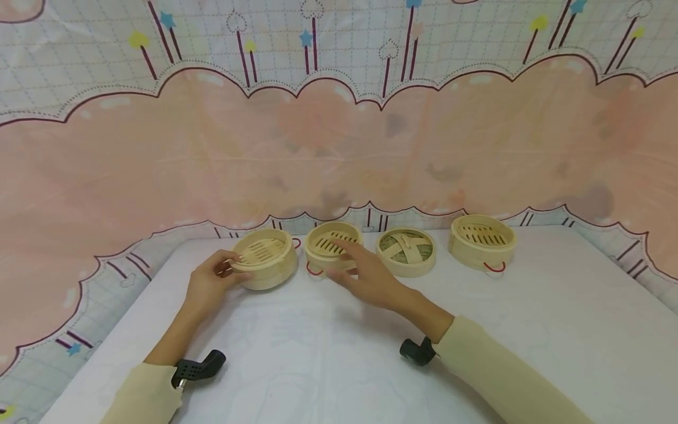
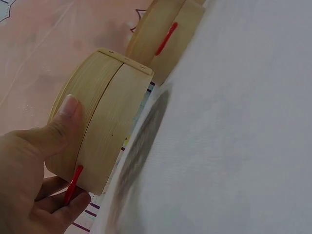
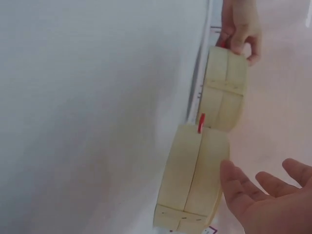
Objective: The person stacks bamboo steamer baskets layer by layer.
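My left hand [image 1: 209,281] grips the leftmost bamboo steamer basket [image 1: 267,277] at its left side, thumb on the outer wall and fingers behind it. In the left wrist view a red loop [image 2: 73,185] hangs by the fingers, and a shadow falls on the table beside the basket. My right hand [image 1: 368,274] is at the second steamer basket [image 1: 320,262], fingers spread loosely over its slatted top and right rim. In the right wrist view, the thumb tip is right at the wall of this basket [image 3: 183,180], and the fingers are not curled round it.
To the right stand a bamboo steamer lid [image 1: 408,268] with a woven top and another slatted steamer basket [image 1: 479,256] with a red loop. All are near the back edge of the white-covered table [image 1: 318,365]. A patterned cloth [image 1: 339,153] hangs behind.
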{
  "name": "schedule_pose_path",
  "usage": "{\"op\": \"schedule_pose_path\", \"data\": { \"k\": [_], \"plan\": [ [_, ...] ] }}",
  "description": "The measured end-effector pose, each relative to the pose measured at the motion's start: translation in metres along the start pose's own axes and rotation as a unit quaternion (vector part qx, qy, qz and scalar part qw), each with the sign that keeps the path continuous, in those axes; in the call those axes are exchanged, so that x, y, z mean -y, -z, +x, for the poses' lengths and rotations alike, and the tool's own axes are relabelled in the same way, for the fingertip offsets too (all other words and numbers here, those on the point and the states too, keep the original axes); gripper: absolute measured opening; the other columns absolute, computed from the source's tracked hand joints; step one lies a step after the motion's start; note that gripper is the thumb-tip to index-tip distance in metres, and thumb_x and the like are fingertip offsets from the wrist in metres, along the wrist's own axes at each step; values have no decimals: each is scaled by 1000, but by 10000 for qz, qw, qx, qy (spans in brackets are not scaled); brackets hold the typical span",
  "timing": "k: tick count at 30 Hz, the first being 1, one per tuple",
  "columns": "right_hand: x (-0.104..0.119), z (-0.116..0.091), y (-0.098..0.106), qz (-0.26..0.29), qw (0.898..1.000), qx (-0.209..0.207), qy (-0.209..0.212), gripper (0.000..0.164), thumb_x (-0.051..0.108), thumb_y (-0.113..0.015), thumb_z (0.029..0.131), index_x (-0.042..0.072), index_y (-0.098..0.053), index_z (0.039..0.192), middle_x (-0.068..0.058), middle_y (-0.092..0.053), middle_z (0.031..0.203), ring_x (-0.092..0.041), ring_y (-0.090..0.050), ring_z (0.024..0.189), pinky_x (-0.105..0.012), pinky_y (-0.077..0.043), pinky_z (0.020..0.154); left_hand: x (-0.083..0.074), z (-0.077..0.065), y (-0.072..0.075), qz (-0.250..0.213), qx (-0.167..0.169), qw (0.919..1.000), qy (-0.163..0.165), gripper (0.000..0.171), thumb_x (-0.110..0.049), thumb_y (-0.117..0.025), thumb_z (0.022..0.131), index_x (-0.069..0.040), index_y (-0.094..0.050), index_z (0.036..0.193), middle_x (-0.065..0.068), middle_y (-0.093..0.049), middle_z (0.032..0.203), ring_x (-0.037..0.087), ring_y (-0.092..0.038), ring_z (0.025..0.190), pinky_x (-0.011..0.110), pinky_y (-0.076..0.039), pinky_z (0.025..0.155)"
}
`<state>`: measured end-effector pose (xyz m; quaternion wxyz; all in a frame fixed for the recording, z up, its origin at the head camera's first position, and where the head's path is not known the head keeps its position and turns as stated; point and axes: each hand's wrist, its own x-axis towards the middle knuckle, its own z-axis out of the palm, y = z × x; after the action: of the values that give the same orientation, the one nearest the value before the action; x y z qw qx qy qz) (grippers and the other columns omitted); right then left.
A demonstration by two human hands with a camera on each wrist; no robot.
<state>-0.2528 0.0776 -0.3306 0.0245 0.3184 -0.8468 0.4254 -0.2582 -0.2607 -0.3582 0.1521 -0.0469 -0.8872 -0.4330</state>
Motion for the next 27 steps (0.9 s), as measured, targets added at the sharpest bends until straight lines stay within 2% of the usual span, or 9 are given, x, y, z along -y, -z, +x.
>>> {"op": "schedule_pose_path", "data": {
  "k": [2,8,15,20,23,27],
  "plan": [
    [3,3,-2,78,10000,41,-18,65,38,-59,95,12,-32,148,-15,-44,141,-27,-55,116,-40,-50,91,-1,0,6,-73,68,9999,-57,44,-30,-78,80,-7,-58,110,14,-56,122,30,-55,112,10,-44,83],
    [9,11,-10,310,9994,129,13,68,37,-63,92,13,-31,148,-12,-37,146,-29,-50,122,-40,-48,94,-9,-2,18,-355,364,9986,-120,42,-27,-77,81,-6,-57,112,13,-52,125,29,-52,113,13,-44,89],
    [12,23,-20,435,9991,-1,5,74,37,-69,88,14,-31,148,-10,-35,147,-29,-47,125,-38,-48,95,-14,-4,21,-774,599,9946,-340,39,-13,-78,80,-1,-57,109,16,-53,120,12,-55,97,11,-47,81],
    [16,29,-24,353,9993,-114,77,74,33,-70,88,14,-31,148,-8,-35,148,-31,-47,125,-36,-48,94,-15,-4,23,-916,761,9921,-386,40,-14,-78,80,0,-56,109,19,-54,123,11,-55,100,12,-46,85],
    [18,32,-26,370,9993,-96,2,75,32,-71,88,14,-30,149,-8,-33,149,-30,-45,127,-37,-48,95,-17,-5,25,-1066,834,9899,-421,39,-12,-78,80,1,-56,110,18,-55,122,9,-55,102,13,-46,86],
    [19,33,-30,341,9993,-94,110,75,32,-72,87,12,-33,148,-10,-32,150,-27,-41,130,-39,-48,95,-18,-7,26,-1287,918,9861,-506,38,-7,-78,79,3,-56,108,19,-55,123,7,-56,101,15,-48,84]
  ]
}}
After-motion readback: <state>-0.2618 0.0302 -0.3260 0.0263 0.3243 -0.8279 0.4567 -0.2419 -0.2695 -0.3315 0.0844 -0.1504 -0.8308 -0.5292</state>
